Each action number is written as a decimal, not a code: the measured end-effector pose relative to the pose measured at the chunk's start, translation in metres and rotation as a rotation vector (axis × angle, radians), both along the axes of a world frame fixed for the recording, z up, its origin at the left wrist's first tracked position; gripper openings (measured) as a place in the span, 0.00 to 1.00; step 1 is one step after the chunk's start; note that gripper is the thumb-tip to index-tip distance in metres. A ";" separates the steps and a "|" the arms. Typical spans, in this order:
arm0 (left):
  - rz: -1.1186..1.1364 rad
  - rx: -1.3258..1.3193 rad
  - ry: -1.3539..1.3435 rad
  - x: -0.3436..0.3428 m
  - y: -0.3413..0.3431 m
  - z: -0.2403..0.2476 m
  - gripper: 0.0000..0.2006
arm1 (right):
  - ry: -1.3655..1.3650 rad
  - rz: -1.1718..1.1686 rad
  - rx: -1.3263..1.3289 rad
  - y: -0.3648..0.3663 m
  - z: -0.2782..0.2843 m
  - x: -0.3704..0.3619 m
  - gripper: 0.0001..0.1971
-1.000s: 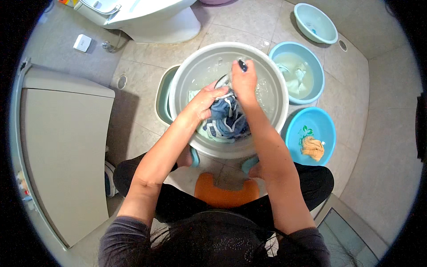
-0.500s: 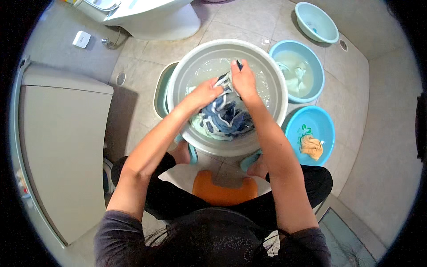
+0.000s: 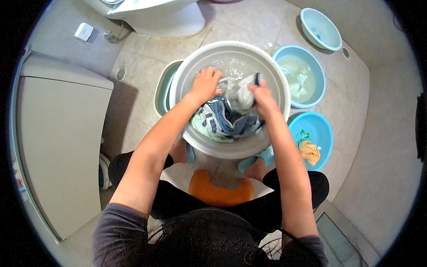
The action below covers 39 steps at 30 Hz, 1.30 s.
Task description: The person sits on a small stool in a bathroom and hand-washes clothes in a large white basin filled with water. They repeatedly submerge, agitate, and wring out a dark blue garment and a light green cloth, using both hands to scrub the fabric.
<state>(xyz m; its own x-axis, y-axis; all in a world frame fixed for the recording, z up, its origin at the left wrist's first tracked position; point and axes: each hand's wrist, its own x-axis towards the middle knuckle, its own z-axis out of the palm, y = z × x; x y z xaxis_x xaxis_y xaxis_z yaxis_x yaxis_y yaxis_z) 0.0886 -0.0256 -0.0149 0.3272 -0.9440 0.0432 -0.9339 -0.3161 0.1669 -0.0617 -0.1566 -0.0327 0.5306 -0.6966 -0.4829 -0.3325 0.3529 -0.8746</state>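
Note:
A large pale grey basin (image 3: 229, 152) of water stands in front of me. Wet blue and white patterned garments (image 3: 218, 115) lie bunched in its near half, with a pale green cloth (image 3: 201, 126) under their left edge. My right hand (image 3: 265, 99) grips a light grey wet garment (image 3: 245, 95) with a dark edge, its folds blurred by motion. Whether this piece is joined to the blue bundle I cannot tell. At the left of the water, my left hand (image 3: 206, 84) lies palm down with its fingers apart, beside the light garment's left end.
To the right stand a blue basin (image 3: 321, 89) with pale cloth in cloudy water, a brighter blue basin (image 3: 324, 133) holding a tan cloth (image 3: 310, 152), and a light blue basin (image 3: 322, 31) farther back. An orange stool (image 3: 220, 191) sits between my legs. A toilet (image 3: 173, 20) is ahead.
My hands have moved apart from their shared hold on the cloth. The left has let go, fingers spread; the right has shifted right and nearer, pulling the light garment across the water.

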 end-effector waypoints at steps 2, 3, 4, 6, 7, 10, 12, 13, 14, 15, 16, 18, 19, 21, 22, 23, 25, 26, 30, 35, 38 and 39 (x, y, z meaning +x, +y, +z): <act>-0.070 -0.123 0.166 0.010 0.014 -0.009 0.20 | -0.164 -0.174 0.346 -0.006 0.030 -0.006 0.14; -0.152 -0.252 0.334 0.013 0.017 -0.009 0.18 | -0.328 -0.359 0.685 -0.009 0.051 -0.010 0.13; -0.160 -0.253 0.341 0.014 0.016 -0.004 0.18 | -0.403 -0.429 0.725 -0.013 0.053 -0.018 0.11; 0.263 -0.053 0.724 0.024 0.012 0.010 0.18 | -0.442 -0.544 0.777 -0.011 0.050 -0.018 0.11; 0.264 -0.054 0.722 0.028 0.012 0.007 0.18 | -0.480 -0.587 0.807 -0.006 0.046 -0.017 0.12; 0.434 -0.020 0.717 0.033 0.009 0.005 0.24 | -0.437 -0.578 0.666 0.010 0.035 -0.005 0.15; 0.291 0.124 0.561 0.011 0.000 0.020 0.25 | 0.066 -0.376 -0.224 0.030 0.015 -0.002 0.26; 0.155 0.259 0.395 0.001 -0.003 0.029 0.25 | 0.342 -0.093 -0.834 0.034 -0.016 -0.007 0.30; 0.071 0.378 0.250 -0.008 -0.002 0.034 0.27 | 0.345 -0.093 -0.833 0.034 -0.013 -0.009 0.30; 0.081 0.381 0.246 -0.006 0.000 0.028 0.27 | 0.465 0.190 -0.858 0.036 -0.001 -0.009 0.30; 0.084 0.391 0.179 -0.002 0.000 0.017 0.27 | 0.581 0.476 -0.873 0.037 0.009 -0.006 0.30; 0.143 0.288 0.136 -0.002 -0.003 0.013 0.24 | 0.628 0.491 -0.746 0.034 0.022 0.006 0.28; 0.147 0.289 0.133 0.007 -0.003 0.011 0.24 | 0.677 0.503 -0.618 0.034 0.025 0.012 0.27; 0.168 0.221 0.705 0.031 -0.006 0.007 0.20 | 0.571 0.342 -0.616 0.041 0.017 0.012 0.24; 0.284 0.204 1.250 0.038 -0.008 0.008 0.20 | 0.469 0.179 -0.604 0.043 0.009 0.013 0.23; 0.266 0.211 1.260 0.030 -0.016 0.023 0.20 | 0.485 0.166 -0.605 0.038 -0.007 0.008 0.23; 0.212 0.053 1.789 0.012 -0.019 0.070 0.21 | 0.602 -0.159 -1.083 0.039 -0.033 0.004 0.19; 0.215 0.052 1.786 0.009 -0.019 0.077 0.21 | 0.488 -0.178 -0.817 0.037 -0.016 0.007 0.21; 0.301 -0.261 2.201 0.004 -0.014 0.084 0.18 | -0.739 -0.271 0.531 0.035 -0.026 0.025 0.38; 0.608 -0.538 2.309 0.010 0.004 0.054 0.20 | -0.595 -0.131 0.983 0.039 0.013 0.021 0.32; 0.671 -0.477 2.472 0.013 0.023 0.027 0.24 | -1.222 0.083 0.778 0.021 -0.024 0.009 0.17; 0.693 -0.532 2.461 0.010 0.030 0.024 0.24 | -1.220 0.083 0.787 0.033 0.001 0.012 0.17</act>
